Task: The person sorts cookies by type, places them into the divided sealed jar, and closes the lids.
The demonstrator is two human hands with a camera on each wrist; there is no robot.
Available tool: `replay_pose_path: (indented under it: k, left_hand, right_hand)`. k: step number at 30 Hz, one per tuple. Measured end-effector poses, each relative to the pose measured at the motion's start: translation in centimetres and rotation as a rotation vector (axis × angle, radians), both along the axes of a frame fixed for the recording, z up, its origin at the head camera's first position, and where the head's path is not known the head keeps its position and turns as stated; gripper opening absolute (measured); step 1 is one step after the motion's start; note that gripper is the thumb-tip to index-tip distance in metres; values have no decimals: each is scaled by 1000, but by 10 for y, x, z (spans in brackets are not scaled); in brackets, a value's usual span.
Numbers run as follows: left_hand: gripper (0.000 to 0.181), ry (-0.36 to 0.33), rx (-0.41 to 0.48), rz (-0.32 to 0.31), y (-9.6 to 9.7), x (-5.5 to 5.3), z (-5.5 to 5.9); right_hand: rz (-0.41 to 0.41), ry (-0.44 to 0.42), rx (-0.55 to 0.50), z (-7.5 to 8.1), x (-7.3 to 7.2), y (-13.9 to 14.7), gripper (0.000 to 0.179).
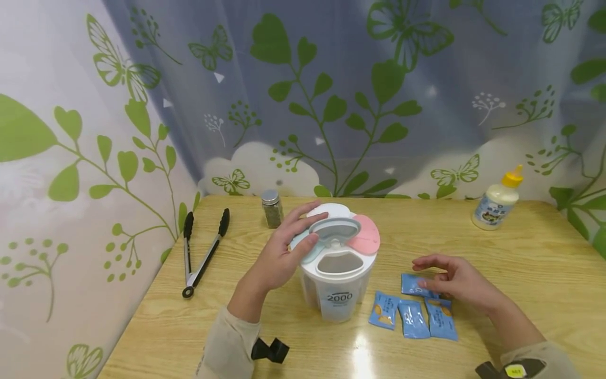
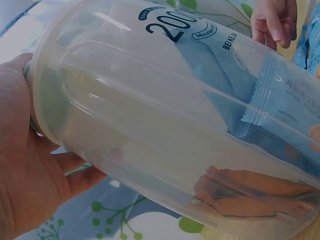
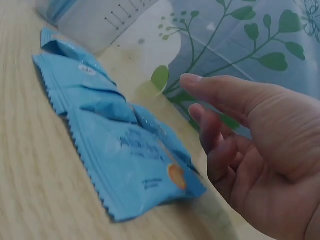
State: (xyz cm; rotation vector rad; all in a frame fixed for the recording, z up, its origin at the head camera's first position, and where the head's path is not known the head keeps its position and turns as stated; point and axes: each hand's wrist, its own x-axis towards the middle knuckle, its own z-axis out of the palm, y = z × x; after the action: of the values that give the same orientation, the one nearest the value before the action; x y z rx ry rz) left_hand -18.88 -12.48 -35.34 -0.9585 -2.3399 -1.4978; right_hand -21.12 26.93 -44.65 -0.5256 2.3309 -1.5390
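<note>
A clear food storage container (image 1: 338, 295) with a white sectioned lid stands upright, its grey flap (image 1: 335, 228) raised over an opening. My left hand (image 1: 279, 255) rests on the lid's left side, fingers stretched across the top and thumb beside the raised flap. Through the wall in the left wrist view show blue packets (image 2: 285, 100) and orange-brown packets (image 2: 250, 192). Several blue snack packets (image 1: 413, 318) lie right of the container. Just over the rearmost packet (image 1: 411, 285) hovers my right hand (image 1: 459, 281), fingers loosely bent, with nothing between thumb and fingertips in the right wrist view.
Metal tongs (image 1: 203, 263) with black tips lie spread at the left of the wooden table (image 1: 156, 337). A small spice jar (image 1: 272, 209) stands behind my left hand. At the back right is a bottle (image 1: 496, 206) with a yellow nozzle. Patterned curtains border the table.
</note>
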Motion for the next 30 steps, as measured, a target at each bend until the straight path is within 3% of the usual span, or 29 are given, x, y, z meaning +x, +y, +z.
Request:
replay_pose_path:
  k: [7, 13, 30]
  left_hand:
    - [44, 4, 0, -1, 0, 2, 0]
    - [43, 13, 3, -3, 1, 1, 1]
    - [41, 17, 3, -6, 0, 0, 0]
  right_hand:
    - [4, 45, 104, -12, -3, 6, 49]
    - [11, 85, 193, -12, -3, 6, 50]
    - [-10, 72, 252, -7, -4, 0, 36]
